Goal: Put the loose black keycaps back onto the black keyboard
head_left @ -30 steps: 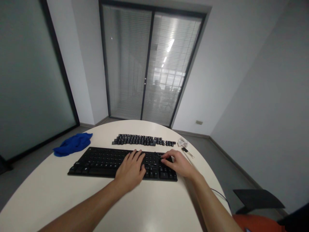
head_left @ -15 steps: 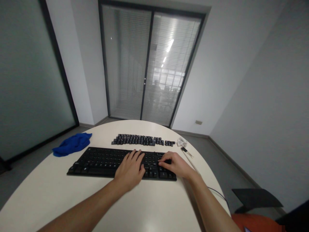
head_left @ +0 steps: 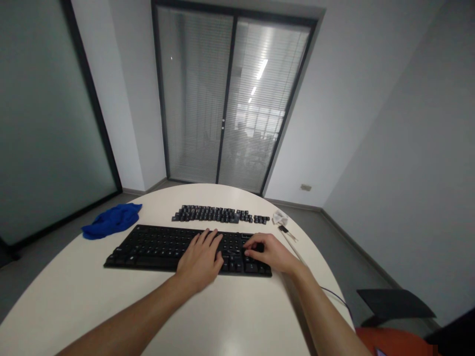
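Note:
A black keyboard [head_left: 156,247] lies across the round table, several of its keys off. Spread over its middle-right part, my left hand [head_left: 199,257] rests palm down with fingers stretched out and holds nothing. My right hand [head_left: 267,252] is at the number pad on the right end, thumb and fingertips pinched together close above the keys; whatever is between them is hidden. Behind the keyboard, loose black keycaps [head_left: 208,214] stand in rows.
A crumpled blue cloth [head_left: 113,220] lies at the left of the table [head_left: 208,316]. At the right are a clear plastic piece [head_left: 279,217], a small puller-like tool [head_left: 287,232] and a cable [head_left: 336,295]. A chair with a black armrest [head_left: 395,302] stands at the lower right.
Both hands stay almost in place. The right fingertips shift only very slightly over the number pad; the view has barely moved.

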Motion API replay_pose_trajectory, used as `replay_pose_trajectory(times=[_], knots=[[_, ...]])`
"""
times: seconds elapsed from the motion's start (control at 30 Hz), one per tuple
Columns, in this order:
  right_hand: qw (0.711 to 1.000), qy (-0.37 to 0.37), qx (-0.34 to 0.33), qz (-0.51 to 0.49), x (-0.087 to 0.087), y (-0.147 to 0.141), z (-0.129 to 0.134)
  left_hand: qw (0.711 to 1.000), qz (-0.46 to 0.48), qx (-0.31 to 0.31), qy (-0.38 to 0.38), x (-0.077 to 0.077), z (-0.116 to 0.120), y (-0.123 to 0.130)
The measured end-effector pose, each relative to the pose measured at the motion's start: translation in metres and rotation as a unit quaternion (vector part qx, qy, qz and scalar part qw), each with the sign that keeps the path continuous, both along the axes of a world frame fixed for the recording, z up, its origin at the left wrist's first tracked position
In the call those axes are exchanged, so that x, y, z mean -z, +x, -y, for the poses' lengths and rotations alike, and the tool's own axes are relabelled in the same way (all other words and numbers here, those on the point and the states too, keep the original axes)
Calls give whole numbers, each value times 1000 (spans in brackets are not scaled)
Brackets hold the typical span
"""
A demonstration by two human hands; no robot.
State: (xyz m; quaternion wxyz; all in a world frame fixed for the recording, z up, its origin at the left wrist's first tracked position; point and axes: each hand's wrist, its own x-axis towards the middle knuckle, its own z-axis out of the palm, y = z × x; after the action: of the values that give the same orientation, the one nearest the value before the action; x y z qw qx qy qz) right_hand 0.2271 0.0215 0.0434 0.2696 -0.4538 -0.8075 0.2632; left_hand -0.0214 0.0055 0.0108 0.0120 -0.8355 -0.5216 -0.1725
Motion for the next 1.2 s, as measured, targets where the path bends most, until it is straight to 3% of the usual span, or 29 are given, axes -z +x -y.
replay_pose_trajectory(times=[1.03, 1.2], knots=[[1000, 2, -18, 3, 1, 3, -1, 1000, 1, 2, -2, -2, 1, 0], [1000, 8, 15, 17, -1, 0, -2, 1000, 6, 1, -1, -2, 1, 0]])
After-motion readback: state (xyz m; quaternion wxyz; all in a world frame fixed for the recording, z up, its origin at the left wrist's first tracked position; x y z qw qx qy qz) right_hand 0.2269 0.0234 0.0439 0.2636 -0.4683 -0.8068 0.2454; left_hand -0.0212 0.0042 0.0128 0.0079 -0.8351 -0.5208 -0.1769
